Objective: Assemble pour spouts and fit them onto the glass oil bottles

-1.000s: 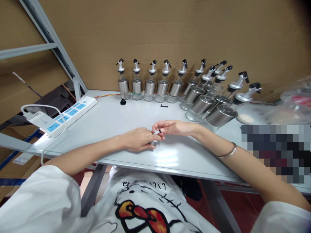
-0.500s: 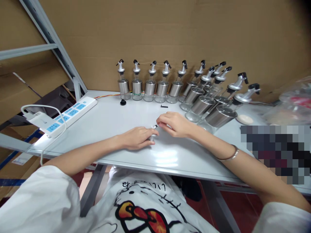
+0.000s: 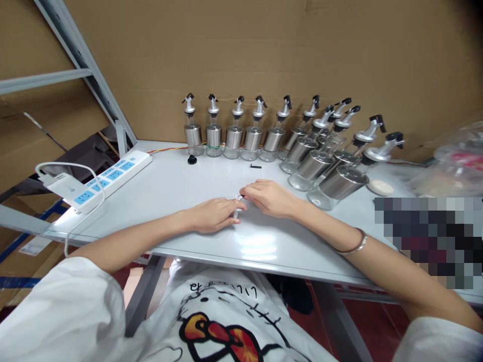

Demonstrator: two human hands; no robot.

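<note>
- Against brown cardboard (image 3: 245,50), over a pale tabletop (image 3: 166,183).
- With the left hand (image 3: 213,215), palm down and forearm low, pinches a small pale piece (image 3: 236,214) between thumb and fingers, above the tabletop's front half.
- With the right hand (image 3: 269,197), knuckles up, holds bunched fingertips at the piece's dark far end; cannot tell whether gripping.

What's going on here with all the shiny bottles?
Someone's left hand holds a small pale piece over the table, and the right hand is at its dark end. Beyond them stand the spouted bottles. A round black part and a thin black strip lie in front of the bottles.
</note>
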